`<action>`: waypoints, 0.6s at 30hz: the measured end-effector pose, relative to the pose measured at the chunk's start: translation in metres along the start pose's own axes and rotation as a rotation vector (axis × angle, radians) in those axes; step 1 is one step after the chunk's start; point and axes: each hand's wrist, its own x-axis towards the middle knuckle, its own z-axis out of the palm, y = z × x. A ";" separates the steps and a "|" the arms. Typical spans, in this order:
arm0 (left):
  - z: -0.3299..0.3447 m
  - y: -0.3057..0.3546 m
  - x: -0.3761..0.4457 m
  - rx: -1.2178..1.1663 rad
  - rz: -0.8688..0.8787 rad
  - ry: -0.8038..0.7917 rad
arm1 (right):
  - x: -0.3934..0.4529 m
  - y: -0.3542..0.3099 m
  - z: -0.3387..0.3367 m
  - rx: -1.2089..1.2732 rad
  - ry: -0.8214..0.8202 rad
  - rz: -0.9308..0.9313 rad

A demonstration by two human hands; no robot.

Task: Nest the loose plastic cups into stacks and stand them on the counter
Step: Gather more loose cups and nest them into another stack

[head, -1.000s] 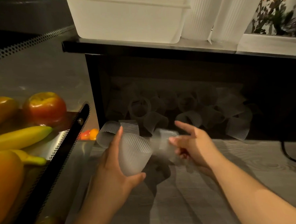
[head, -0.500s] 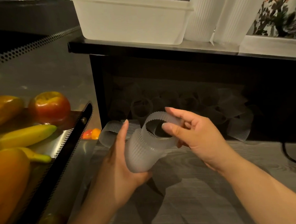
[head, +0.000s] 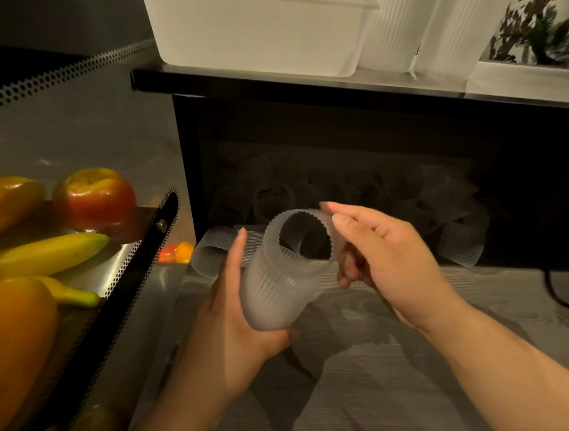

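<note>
left hand (head: 229, 322): wrapped round the lower body of a ribbed translucent cup stack (head: 280, 282), the thumb laid under the base and the forefinger stretched up along the left wall.
right hand (head: 385, 259): the raised rim of the inner cup (head: 296, 219) is pinched between the thumb and fingertips on its right side; the other fingers are curled beneath.
cup stack: held in the air above the grey wood-grain counter (head: 369, 376), tilted with its mouth turned toward the camera and slightly right; the inner cup is seated in the outer one, its rim standing proud of the outer rim.
loose cups (head: 457, 234): a heap of the same ribbed cups is seen lying on their sides in the dark recess at the back of the counter, behind both hands; one more cup (head: 209, 256) lies on its side just left of the left forefinger.
shelf above: a white bin (head: 258, 27) and tall white ribbed stacks (head: 394, 25) are stood on the dark ledge over the recess.
left side: a perforated metal tray (head: 123, 275) is loaded with a red apple (head: 96, 203), a banana (head: 45, 253) and orange fruit (head: 14, 345).
right edge: a black cable (head: 561, 295) is laid across the counter.
</note>
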 end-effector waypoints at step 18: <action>0.008 0.003 -0.004 -0.032 0.052 -0.039 | 0.011 0.001 -0.013 -0.161 -0.272 0.404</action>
